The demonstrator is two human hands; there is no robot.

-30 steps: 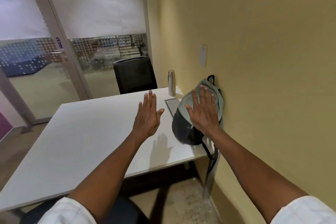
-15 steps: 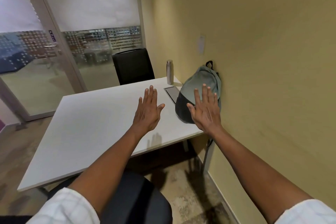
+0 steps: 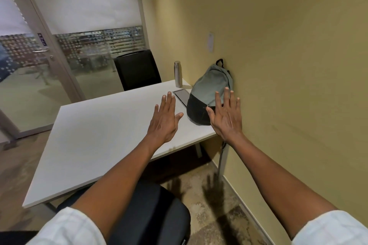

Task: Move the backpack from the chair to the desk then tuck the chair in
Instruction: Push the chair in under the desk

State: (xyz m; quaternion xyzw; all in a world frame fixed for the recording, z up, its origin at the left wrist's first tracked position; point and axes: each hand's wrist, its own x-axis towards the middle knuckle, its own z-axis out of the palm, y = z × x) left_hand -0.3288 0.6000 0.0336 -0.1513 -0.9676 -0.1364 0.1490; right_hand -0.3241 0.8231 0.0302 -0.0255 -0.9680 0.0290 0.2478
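Both hands' fingers (image 3: 227, 97) were spread, empty; beyond them the propped backpack (image 3: 211, 87) could slump off the desk (image 3: 103, 135).

This is a small office meeting room — a white desk (image 3: 103, 137) stands against a yellow wall (image 3: 278, 65), with black chairs (image 3: 138, 68) at both ends. A glass partition (image 3: 95, 49) (frosted across its upper part, dotted lower down) and a glass door (image 3: 23, 49) with a metal handle close it off — more office space shows beyond.
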